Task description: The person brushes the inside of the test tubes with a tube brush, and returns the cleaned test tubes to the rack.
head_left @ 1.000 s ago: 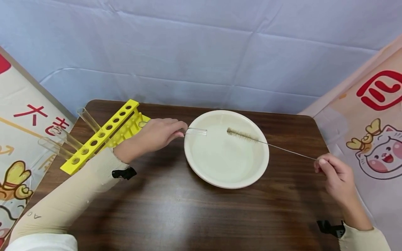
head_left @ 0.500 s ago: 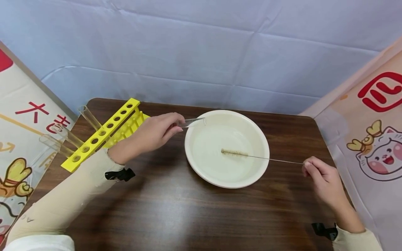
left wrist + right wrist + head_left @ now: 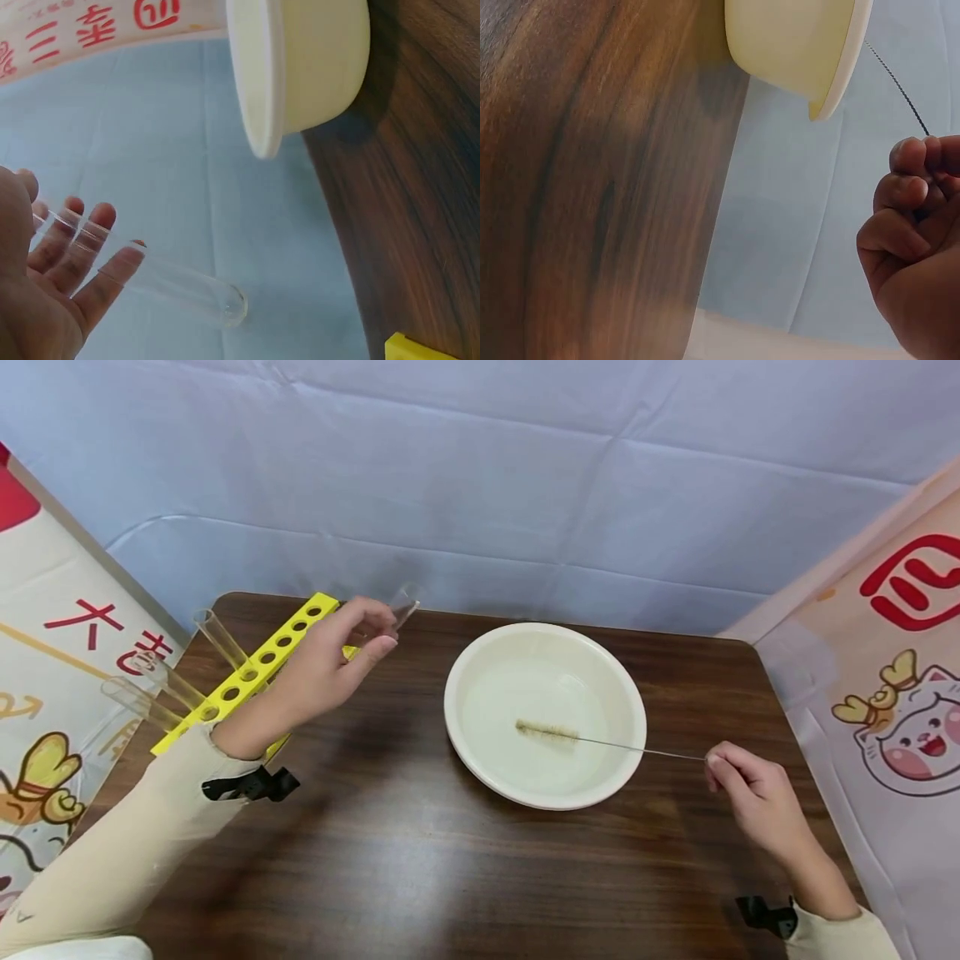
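In the head view my left hand (image 3: 333, 652) holds a clear glass test tube (image 3: 405, 603) above the rack's far end, its open mouth tilted up to the right. The left wrist view shows fingers behind the test tube (image 3: 187, 289) and its rounded bottom sticking out past them. My right hand (image 3: 757, 789) pinches the twisted wire handle of a test tube brush (image 3: 551, 732). The brush's bristle end lies in the white basin (image 3: 459, 739), which has water in it; the wire (image 3: 904, 96) crosses the basin's rim.
A yellow test tube rack (image 3: 268, 658) stands on the left of the brown wooden table (image 3: 420, 860), partly hidden by my left arm. Several clear tubes, such as this test tube (image 3: 223, 639), lean in its holes. A pale cloth (image 3: 480, 485) hangs behind the table.
My left hand has moved left with the test tube, from the basin's rim to over the rack, tilting the tube up. The brush has shifted left and lower in the basin with my right hand.
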Demonstrator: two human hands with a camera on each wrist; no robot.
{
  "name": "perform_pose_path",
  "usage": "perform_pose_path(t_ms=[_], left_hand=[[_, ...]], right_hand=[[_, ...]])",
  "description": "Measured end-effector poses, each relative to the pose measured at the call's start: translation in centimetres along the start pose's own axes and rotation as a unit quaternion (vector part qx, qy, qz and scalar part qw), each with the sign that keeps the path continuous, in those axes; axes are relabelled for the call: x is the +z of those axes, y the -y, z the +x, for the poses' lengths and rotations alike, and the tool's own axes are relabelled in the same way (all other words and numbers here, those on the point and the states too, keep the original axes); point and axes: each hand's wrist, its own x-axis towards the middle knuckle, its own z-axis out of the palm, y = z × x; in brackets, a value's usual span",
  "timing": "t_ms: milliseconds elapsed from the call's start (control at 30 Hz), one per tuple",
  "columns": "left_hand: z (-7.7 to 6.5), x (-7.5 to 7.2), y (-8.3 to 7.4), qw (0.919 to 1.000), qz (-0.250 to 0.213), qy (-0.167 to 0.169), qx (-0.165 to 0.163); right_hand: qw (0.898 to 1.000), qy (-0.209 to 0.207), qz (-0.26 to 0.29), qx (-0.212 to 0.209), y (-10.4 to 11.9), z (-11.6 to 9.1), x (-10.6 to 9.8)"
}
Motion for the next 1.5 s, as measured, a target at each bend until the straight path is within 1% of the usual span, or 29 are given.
perform_pose_path(t_ms=[133, 200, 267, 367, 467, 633, 733, 833, 967, 1033, 1167, 1300, 1367, 1433, 1500], left_hand=[[-0.4, -1.1, 0.1, 0.9991, -0.002, -0.040, 0.016], [-0.7, -1.7, 0.1, 0.9981, 0.007, -0.056, 0.025], [-1.0, -2.4, 0.0, 0.9969, 0.020, -0.071, 0.026], [-1.5, -3.6, -0.2, 0.9954, 0.039, -0.088, 0.004], [-2.3, -4.9, -0.5, 0.9936, 0.053, -0.097, -0.025], [-4.3, -7.5, -1.0, 0.9868, 0.094, -0.113, -0.068], [-5.3, -9.0, -1.3, 0.9797, 0.114, -0.131, -0.100], [-6.0, -10.2, -1.5, 0.9715, 0.127, -0.151, -0.131], [-6.2, -11.3, -1.6, 0.9612, 0.155, -0.169, -0.153], [-6.2, -11.8, -1.7, 0.9579, 0.156, -0.176, -0.164], [-6.2, -12.8, -2.2, 0.9475, 0.171, -0.181, -0.201], [-6.4, -13.5, -2.3, 0.9310, 0.196, -0.178, -0.251], [-6.5, -13.8, -2.1, 0.9255, 0.200, -0.176, -0.269], [-6.7, -14.0, -1.9, 0.9224, 0.198, -0.176, -0.282], [-6.7, -14.2, -1.6, 0.9223, 0.190, -0.175, -0.287]], right_hand=[[1.000, 0.001, -0.002, 0.000, -0.2, -0.1, 0.0], [1.000, 0.003, -0.003, -0.001, -0.3, -0.2, 0.0], [1.000, 0.004, -0.004, -0.001, -0.4, -0.3, 0.0], [1.000, 0.004, -0.003, -0.002, -0.4, -0.3, 0.0], [1.000, 0.004, 0.000, -0.002, -0.3, -0.3, 0.0], [1.000, 0.009, 0.002, -0.005, -0.2, -0.3, 0.2], [1.000, 0.005, -0.002, -0.003, -0.1, -0.3, 0.2], [1.000, 0.003, -0.002, -0.002, -0.1, -0.2, 0.1], [1.000, 0.003, 0.002, -0.003, -0.3, -0.1, 0.0], [1.000, 0.004, 0.003, -0.004, -0.3, -0.1, 0.0], [1.000, 0.004, 0.002, -0.003, -0.3, -0.1, -0.1], [1.000, 0.005, 0.000, -0.003, -0.2, 0.1, -0.2], [1.000, 0.006, 0.000, -0.002, -0.2, 0.1, -0.2], [1.000, 0.006, 0.000, -0.001, -0.2, 0.1, -0.2], [1.000, 0.007, -0.001, 0.000, -0.2, 0.0, -0.2]])
